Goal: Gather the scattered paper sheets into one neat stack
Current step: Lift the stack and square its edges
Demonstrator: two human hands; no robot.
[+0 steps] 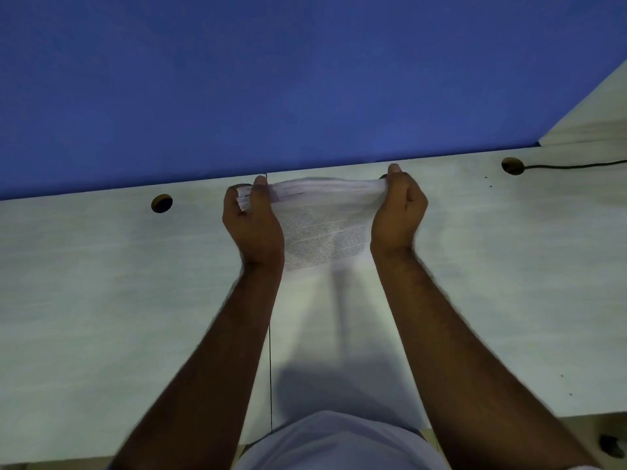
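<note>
Your bench [101, 300] is pale with a faint wood grain, and a thin seam [270, 374] divides its top. Left of that seam you have a round cable hole [162, 203] near the back edge. Far right of the seam sits a second cable hole [512, 165], with a dark cable [576, 166] trailing from it across the bench top.

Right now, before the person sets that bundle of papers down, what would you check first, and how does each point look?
1. Left hand grips the paper stack at its left edge: ok.
2. Right hand grips the right edge: ok.
3. Sheet edges flush: not ok, they fan out at the left end.
4. Loose sheets left on the desk: none in view, ok.
5. Landing spot below the stack bare: ok.
6. Cable at the far right lies apart from the stack: ok.
</note>
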